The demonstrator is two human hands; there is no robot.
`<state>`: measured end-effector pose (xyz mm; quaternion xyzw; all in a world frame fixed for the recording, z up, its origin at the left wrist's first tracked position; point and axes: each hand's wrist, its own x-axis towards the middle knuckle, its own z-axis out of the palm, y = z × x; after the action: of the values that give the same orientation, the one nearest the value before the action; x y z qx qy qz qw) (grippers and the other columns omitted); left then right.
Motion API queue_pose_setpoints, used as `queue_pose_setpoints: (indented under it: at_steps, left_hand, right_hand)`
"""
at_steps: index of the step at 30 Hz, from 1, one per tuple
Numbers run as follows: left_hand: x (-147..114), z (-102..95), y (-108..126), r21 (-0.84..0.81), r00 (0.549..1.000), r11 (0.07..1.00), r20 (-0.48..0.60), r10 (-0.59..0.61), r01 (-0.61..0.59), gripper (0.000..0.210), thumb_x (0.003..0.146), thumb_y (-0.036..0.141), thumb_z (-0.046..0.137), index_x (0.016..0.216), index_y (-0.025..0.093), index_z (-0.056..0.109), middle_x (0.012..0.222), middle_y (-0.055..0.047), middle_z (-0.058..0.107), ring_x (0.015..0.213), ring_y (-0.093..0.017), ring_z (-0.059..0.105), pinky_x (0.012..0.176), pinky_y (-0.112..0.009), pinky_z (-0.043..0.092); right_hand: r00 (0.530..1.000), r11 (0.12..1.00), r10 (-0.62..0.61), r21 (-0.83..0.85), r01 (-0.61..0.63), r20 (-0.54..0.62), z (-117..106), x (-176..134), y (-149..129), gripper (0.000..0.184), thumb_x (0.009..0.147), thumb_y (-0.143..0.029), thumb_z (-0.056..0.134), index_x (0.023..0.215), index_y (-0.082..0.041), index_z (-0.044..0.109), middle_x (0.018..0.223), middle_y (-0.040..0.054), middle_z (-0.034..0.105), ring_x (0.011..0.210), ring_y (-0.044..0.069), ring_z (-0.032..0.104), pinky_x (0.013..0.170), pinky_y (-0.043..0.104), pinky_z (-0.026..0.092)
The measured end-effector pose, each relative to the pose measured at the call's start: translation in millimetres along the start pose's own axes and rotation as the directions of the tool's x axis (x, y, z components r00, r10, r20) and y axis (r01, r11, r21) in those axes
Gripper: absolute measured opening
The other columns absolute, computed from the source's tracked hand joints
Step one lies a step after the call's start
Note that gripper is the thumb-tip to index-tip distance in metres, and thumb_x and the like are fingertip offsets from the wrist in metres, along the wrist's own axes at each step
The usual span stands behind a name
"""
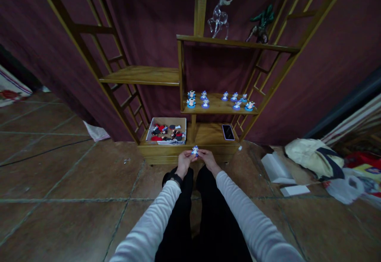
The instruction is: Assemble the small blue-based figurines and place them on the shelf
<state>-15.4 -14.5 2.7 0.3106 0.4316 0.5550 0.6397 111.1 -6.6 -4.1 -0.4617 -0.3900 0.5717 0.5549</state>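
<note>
A small blue-and-white figurine (195,150) is held upright between both hands, in front of the wooden shelf unit. My left hand (185,161) pinches it from the left, and a dark watch sits on that wrist. On the other side, the fingers of my right hand (208,158) close on the figurine too. Similar figurines (205,103) stand in groups on the middle shelf (218,106), some of them on bright blue bases. An open box (185,131) with several red and black figures (164,132) rests on the lower shelf at the left.
A phone (228,132) lies on the lower shelf at the right. The top shelf bears a clear deer figure (219,20) and a dark green statue (262,24). White boxes (278,169), a cream bag (312,158) and plastic bags (345,186) are on the floor at right.
</note>
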Motion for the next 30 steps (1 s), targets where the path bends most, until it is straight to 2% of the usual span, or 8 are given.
queue_pose_setpoints:
  at_steps: [8,13,16,21,26,30]
  left_hand:
    - [2.3,2.6,-3.4,0.013,0.999,0.999,-0.008,0.034,-0.034,0.031,0.056,0.012,0.077,0.080,0.012,0.057,0.067,-0.001,0.064,0.062,-0.011,0.063,0.071,-0.030,0.054]
    - [4.1,2.5,-6.6,0.042,0.997,0.996,-0.012,0.082,-0.082,0.045,0.056,0.007,0.074,0.096,0.016,0.057,0.070,0.001,0.064,0.063,-0.012,0.062,0.070,-0.030,0.053]
    - [6.2,0.9,-9.8,0.066,0.994,0.992,-0.015,0.112,-0.110,0.052,0.055,0.003,0.072,0.104,0.016,0.057,0.073,-0.001,0.065,0.067,-0.013,0.063,0.074,-0.031,0.052]
    - [9.4,-1.9,-13.5,0.118,0.994,0.987,0.005,0.107,-0.107,0.044,0.052,-0.001,0.071,0.094,0.014,0.064,0.083,-0.005,0.069,0.076,-0.016,0.064,0.081,-0.033,0.051]
    - [7.2,1.4,-10.8,0.101,0.998,0.994,-0.050,0.039,-0.033,0.037,0.052,-0.002,0.071,0.085,0.015,0.068,0.077,-0.006,0.070,0.082,-0.021,0.066,0.082,-0.036,0.051]
    - [4.0,4.3,-8.9,0.115,0.997,0.993,-0.072,0.041,-0.033,0.035,0.053,-0.002,0.071,0.083,0.017,0.069,0.077,-0.006,0.070,0.084,-0.022,0.066,0.082,-0.036,0.051]
  right_hand:
    - [0.999,0.998,-0.033,-0.043,0.034,0.018,2.6,-2.0,-4.2,0.029,0.055,-0.039,0.071,0.075,-0.017,0.069,0.074,0.0028,0.069,0.069,0.016,0.059,0.068,0.028,0.046]
    - [0.994,0.991,-0.074,-0.105,0.082,0.081,5.0,-3.5,-7.7,0.030,0.061,-0.040,0.067,0.083,-0.019,0.067,0.077,0.0023,0.068,0.076,0.018,0.060,0.072,0.029,0.046]
    - [0.993,0.984,-0.084,-0.151,0.095,0.078,2.8,-1.2,-4.5,0.029,0.060,-0.038,0.067,0.082,-0.019,0.066,0.078,0.0019,0.068,0.076,0.017,0.059,0.072,0.029,0.045]
    - [0.995,0.972,-0.089,-0.214,0.098,0.051,-2.5,4.4,3.6,0.026,0.060,-0.035,0.067,0.079,-0.018,0.066,0.078,0.0015,0.068,0.072,0.016,0.058,0.072,0.028,0.044]
    - [0.995,0.953,-0.091,-0.286,0.098,0.039,-2.9,6.1,6.0,0.024,0.060,-0.035,0.066,0.078,-0.018,0.067,0.075,0.0012,0.068,0.072,0.017,0.058,0.072,0.029,0.045]
    - [0.995,0.945,-0.094,-0.313,0.096,0.020,-2.9,8.0,9.3,0.023,0.062,-0.035,0.064,0.076,-0.017,0.067,0.073,0.0008,0.068,0.071,0.017,0.059,0.073,0.030,0.045]
